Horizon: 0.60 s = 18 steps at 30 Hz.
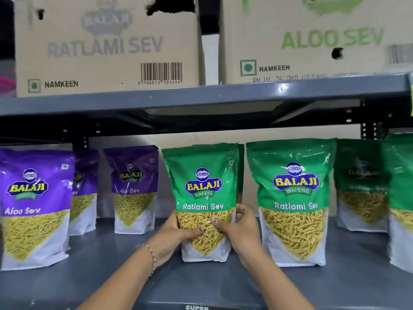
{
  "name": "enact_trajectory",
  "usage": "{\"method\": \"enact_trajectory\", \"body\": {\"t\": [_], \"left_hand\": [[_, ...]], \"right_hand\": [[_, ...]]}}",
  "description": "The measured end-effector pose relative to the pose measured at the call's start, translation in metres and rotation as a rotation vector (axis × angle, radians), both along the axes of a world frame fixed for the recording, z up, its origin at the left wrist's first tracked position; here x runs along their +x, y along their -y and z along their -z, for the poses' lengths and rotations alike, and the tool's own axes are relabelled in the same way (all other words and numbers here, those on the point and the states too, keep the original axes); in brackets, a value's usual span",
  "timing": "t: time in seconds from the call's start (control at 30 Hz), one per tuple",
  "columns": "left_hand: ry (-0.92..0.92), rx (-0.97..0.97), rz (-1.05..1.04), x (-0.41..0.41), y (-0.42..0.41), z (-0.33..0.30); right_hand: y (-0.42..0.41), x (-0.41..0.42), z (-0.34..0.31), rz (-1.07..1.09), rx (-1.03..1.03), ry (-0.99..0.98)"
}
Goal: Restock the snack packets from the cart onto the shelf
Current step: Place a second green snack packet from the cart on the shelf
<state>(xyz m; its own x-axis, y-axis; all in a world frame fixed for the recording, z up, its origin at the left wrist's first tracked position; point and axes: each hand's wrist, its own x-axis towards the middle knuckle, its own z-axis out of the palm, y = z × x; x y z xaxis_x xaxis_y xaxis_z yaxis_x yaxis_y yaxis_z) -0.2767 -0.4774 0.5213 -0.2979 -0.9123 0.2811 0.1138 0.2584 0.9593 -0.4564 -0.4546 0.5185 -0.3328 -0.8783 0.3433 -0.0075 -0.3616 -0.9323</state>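
Note:
A green Ratlami Sev packet (pixel 202 186) stands upright on the grey shelf (pixel 134 271), just left of centre. My left hand (pixel 172 236) grips its lower left side and my right hand (pixel 240 229) its lower right side, thumbs across the clear window. A second green Ratlami Sev packet (pixel 292 198) stands right beside it, with more green packets (pixel 362 184) further right. Purple Aloo Sev packets (pixel 33 204) stand to the left, one (pixel 134 186) set further back. The cart is out of view.
On the upper shelf (pixel 201 97) sit two cardboard boxes, one marked Ratlami Sev (pixel 107 45) and one marked Aloo Sev (pixel 312 39). A cardboard sheet (pixel 279 136) backs the lower shelf. Bare shelf surface lies in front of the packets.

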Motion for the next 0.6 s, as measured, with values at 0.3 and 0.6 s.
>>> {"method": "enact_trajectory", "body": {"t": [0.3, 0.6], "left_hand": [[-0.067, -0.059, -0.233, 0.050, -0.068, -0.021], [0.053, 0.409, -0.715, 0.264, -0.279, 0.129]], "right_hand": [[-0.078, 0.027, -0.005, 0.259, -0.343, -0.269], [-0.171, 0.193, 0.128, -0.751, -0.433, -0.699]]}}
